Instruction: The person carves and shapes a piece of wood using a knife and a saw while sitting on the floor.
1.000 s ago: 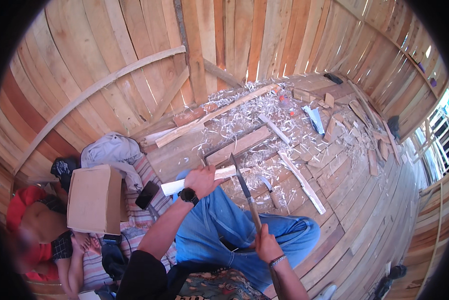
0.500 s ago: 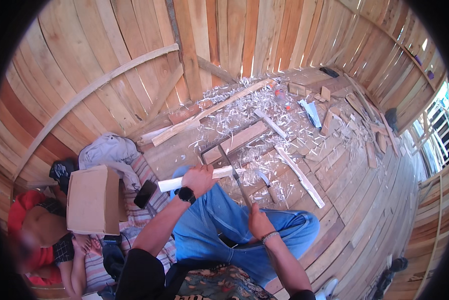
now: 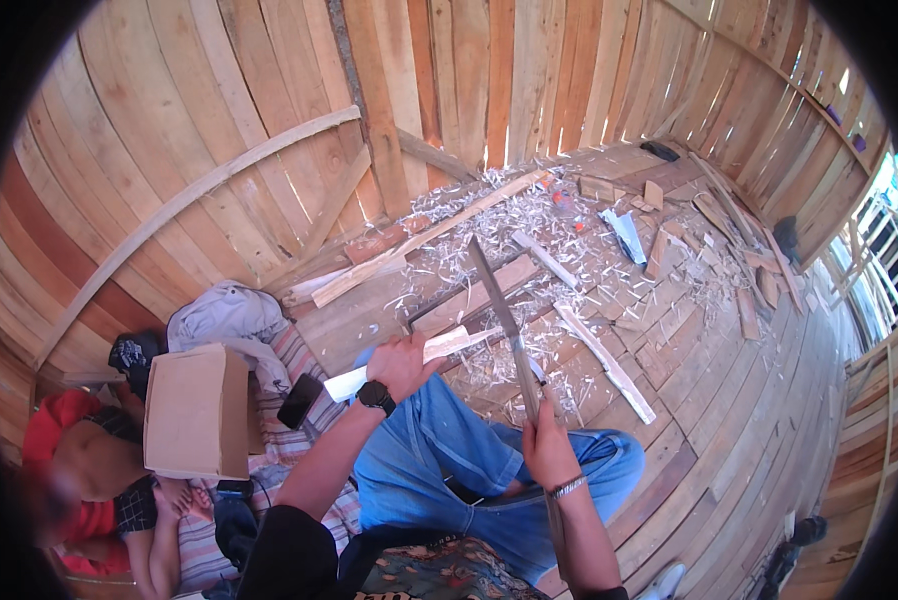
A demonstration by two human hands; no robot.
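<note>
My left hand [image 3: 401, 364], with a black watch on the wrist, is closed around a pale wooden stick [image 3: 447, 345] that lies across my knee in blue jeans. Its near end [image 3: 341, 384] pokes out to the left of my fist. My right hand [image 3: 547, 450], wearing a metal bracelet, grips the handle of a long dark blade [image 3: 499, 310]. The blade points up and away, its tip raised above the stick. Both hands sit over the shavings-strewn wooden floor [image 3: 609, 300].
Wood shavings, planks and offcuts [image 3: 609, 362] litter the plank floor ahead. A person in red [image 3: 69, 480] lies at the lower left with a cardboard box [image 3: 194, 410] over them. Grey cloth [image 3: 227, 315] and a dark phone [image 3: 299, 400] lie on a striped mat. Slatted wooden walls surround.
The blade was low near the stick half a second ago and now points up and away. My right hand stays low by my knee. The left hand keeps its hold on the stick.
</note>
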